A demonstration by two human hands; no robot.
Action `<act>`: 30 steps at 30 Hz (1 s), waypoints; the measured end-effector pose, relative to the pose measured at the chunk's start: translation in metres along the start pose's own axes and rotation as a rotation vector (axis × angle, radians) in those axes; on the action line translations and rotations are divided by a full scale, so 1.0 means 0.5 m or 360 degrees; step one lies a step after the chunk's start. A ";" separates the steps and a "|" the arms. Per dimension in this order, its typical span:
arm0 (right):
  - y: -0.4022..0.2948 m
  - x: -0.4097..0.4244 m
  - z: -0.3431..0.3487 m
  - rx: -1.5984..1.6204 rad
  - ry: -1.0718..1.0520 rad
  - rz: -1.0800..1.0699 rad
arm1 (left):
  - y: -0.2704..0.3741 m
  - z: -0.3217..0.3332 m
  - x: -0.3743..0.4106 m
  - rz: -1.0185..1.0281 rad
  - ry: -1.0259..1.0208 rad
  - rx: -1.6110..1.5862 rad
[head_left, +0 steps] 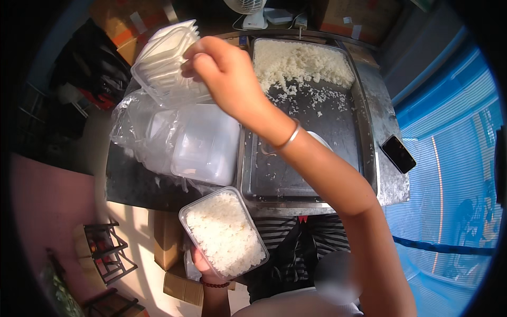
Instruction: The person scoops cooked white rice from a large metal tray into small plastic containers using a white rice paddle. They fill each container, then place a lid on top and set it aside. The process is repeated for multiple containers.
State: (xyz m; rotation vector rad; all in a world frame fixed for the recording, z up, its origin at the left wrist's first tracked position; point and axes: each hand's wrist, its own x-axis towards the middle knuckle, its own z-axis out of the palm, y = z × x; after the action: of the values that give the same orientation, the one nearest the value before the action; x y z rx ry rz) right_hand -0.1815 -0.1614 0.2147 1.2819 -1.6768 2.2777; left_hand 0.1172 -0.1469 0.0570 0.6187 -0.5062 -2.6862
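Observation:
My left hand (202, 262) holds a clear plastic container (263, 251) from below, and cooked white rice (225, 233) fills it. Over the back left of the table, my right hand (222, 67) reaches to a stack of translucent plastic lids (170, 59), its thumb and fingers at their right edge; whether it grips one I cannot tell. Beneath my forearm lies a large metal tray (366, 130) with a mound of rice (303, 61) at its far end and loose grains nearer. A white rounded thing (320, 139) in the tray is partly hidden by the forearm.
Left of the tray are stacked empty plastic containers (206, 146) and clear plastic wrapping (132, 130). A phone (398, 154) lies on the table's right edge (386, 115). Behind stand a small fan (253, 16) and cardboard boxes (352, 20). Blue sheeting (447, 178) hangs at the right.

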 end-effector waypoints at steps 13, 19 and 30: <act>-0.185 -0.302 -0.359 -0.0767 -0.0925 0.0305 | -0.178 0.200 0.143 -0.0682 -0.0296 -0.0175; -0.208 -0.368 -0.361 -0.1226 -0.1260 0.0166 | -0.226 0.252 0.166 -0.0661 -0.0472 -0.0062; -0.209 -0.423 -0.371 -0.0741 -0.0922 0.0429 | -0.238 0.259 0.176 -0.0617 -0.0374 0.0058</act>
State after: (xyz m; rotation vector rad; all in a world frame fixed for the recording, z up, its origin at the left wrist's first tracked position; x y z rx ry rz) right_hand -0.1014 0.1208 0.1495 1.7703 -2.4990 1.5198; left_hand -0.0474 -0.0430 0.0863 0.4491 -0.5433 -3.1475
